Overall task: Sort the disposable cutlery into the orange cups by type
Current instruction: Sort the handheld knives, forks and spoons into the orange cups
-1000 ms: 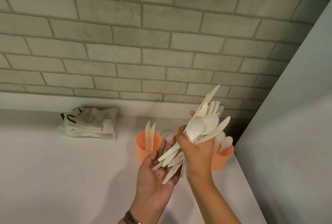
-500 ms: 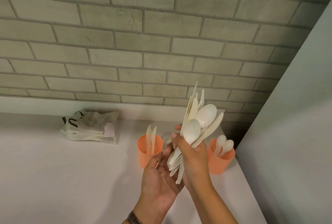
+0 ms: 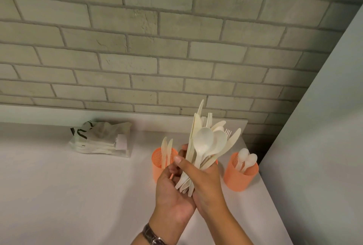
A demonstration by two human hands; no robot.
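My right hand (image 3: 207,183) grips a bundle of cream disposable cutlery (image 3: 205,142), a mix of spoons, knives and forks fanned upward. My left hand (image 3: 171,191) lies palm up under the handle ends, its fingers curled up behind the bundle. Just behind my left hand, the left orange cup (image 3: 158,159) holds two knives (image 3: 166,148). The right orange cup (image 3: 239,179) holds spoons (image 3: 246,159) and stands near the table's right edge. A sliver of orange (image 3: 216,161) shows behind my right hand; what it is cannot be told.
A crumpled plastic bag of packets (image 3: 100,138) lies at the back left of the white table (image 3: 59,195). A brick wall (image 3: 157,48) rises behind the table. A pale panel (image 3: 324,146) runs along its right side.
The bundle has swung from a rightward tilt to nearly upright. My left hand has risen under the handle ends and curled around them. Both hands are lower and nearer.
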